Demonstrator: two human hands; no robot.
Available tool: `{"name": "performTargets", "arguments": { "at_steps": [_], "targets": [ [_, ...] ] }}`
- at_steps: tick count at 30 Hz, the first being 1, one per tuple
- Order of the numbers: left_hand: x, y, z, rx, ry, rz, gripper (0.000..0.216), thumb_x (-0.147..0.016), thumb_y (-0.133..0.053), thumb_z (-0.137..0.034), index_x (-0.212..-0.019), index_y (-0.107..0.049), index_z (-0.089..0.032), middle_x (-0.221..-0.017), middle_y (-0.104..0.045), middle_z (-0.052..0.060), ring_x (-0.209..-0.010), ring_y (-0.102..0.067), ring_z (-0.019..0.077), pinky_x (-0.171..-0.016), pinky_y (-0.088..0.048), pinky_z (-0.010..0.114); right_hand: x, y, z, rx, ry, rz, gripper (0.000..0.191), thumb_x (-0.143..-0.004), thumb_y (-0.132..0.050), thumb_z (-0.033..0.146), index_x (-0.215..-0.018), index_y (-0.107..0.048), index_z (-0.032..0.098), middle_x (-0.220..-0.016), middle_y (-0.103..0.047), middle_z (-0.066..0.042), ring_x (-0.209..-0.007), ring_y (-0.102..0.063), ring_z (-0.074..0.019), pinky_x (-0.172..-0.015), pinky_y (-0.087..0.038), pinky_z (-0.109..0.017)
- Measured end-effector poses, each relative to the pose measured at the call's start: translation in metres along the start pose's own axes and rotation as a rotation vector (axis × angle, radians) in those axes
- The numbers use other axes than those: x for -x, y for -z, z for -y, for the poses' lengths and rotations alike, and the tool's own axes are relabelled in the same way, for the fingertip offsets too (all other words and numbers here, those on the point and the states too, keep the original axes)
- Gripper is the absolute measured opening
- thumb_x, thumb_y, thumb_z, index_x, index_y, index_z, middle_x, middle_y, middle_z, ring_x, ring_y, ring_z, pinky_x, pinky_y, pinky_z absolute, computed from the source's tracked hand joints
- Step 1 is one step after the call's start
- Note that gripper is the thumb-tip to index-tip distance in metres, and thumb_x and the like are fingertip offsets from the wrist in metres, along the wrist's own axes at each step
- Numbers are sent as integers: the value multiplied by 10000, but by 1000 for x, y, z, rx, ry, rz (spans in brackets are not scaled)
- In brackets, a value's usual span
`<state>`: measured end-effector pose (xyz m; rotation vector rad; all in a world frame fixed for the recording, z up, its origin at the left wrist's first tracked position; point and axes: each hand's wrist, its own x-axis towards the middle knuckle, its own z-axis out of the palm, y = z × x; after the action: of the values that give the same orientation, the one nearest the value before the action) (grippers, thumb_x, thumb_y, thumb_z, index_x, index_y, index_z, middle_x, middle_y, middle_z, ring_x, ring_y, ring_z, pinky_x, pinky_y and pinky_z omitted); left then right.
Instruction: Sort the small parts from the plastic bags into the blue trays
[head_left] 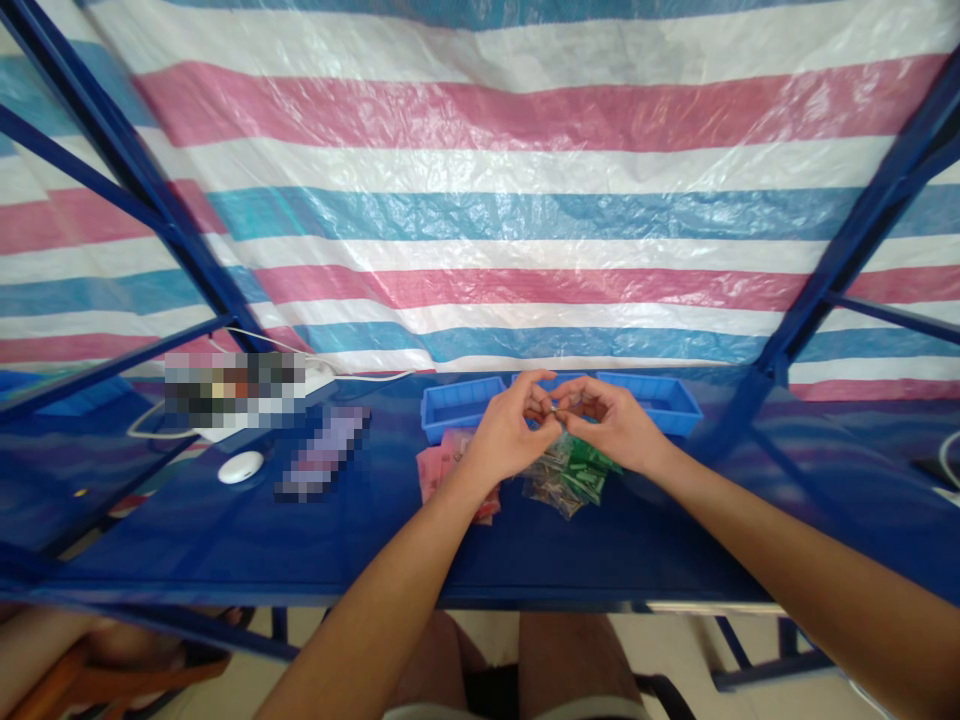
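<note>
Left hand: From my remote seat, I saw the person's left hand [517, 425] with its fingers curled and its thumb and fingertips pinched together on a small silvery piece [554, 407].
Right hand: I saw the right hand [602, 418] meet it from the other side, thumb and fingertips closed on the same piece.
Silvery piece: It sat between the two sets of fingertips, above the packets; I found it too small to identify.
Packets: Below the left hand I had pinkish-red plastic packets [431, 470]; to their right lay clear plastic packets with greyish-brown contents [562, 490], and glossy green plastic packets [589, 465] lay beside these, partly under the right hand.
Bins: Behind the hands I saw a shallow blue plastic bin [450, 410] on the left and another ribbed blue plastic bin [671, 408] on the right.
Desk: Everything rested on a glossy dark-blue desk [300, 555], with a smooth white oval object [241, 467] well to the left.
Backdrop: Beyond it I saw a shiny plastic sheet striped red, white and blue [525, 215].
</note>
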<state>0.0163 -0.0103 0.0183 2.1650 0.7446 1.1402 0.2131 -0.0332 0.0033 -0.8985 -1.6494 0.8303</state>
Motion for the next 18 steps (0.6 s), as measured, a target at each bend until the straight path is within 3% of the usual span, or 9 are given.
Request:
{"name": "performTargets", "arguments": {
  "at_steps": [9,18],
  "targets": [
    [0,0,-4,22,-30,26,569,-853,-631,-124,-1407,-537,-212,-1033,-730,37,-893,-722,171,-866,-600,311,1,-2,3,-64,8,64,244,-843,-712,252,-1063,-606,251,-838,-585,21,-745,-575,-163,-723,-517,-307],
    [1,0,-2,32,-47,54,589,-859,-612,-105,-1433,-549,-219,-1051,-737,40,-934,-723,179,-920,-593,324,1,-3,0,-52,20,93,122,-858,-690,261,-953,-612,254,-841,-609,11,-775,-595,-178,-774,-533,-331]
  ]
}}
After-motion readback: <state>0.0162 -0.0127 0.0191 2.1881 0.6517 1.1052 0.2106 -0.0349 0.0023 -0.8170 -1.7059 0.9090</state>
